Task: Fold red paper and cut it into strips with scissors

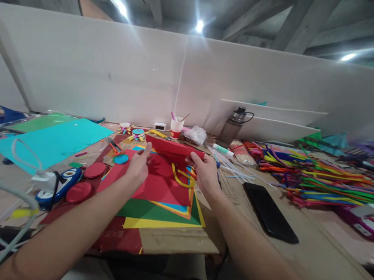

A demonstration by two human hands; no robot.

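A strip-like piece of red paper (171, 147), seemingly folded, is held up between my two hands. My left hand (138, 167) is closed on its left end, thumb up. My right hand (206, 171) pinches the right end, with the thumb on the near side. Below lies a stack of coloured sheets: a red sheet (169, 191) on top, then blue and orange edges, a green sheet (137, 209) and a yellow sheet (161, 224). A bent yellow pipe cleaner (179, 181) rests on the red sheet beside my right hand.
Right: a black phone (270, 211), a glue stick (223, 150), a bottle (231, 127) and piled pipe cleaners (334, 179). Left: a blue-and-white power strip (59, 187), red discs (79, 192), a utility knife (115, 146) and a turquoise sheet (55, 144). A paper cup (176, 128) stands behind.
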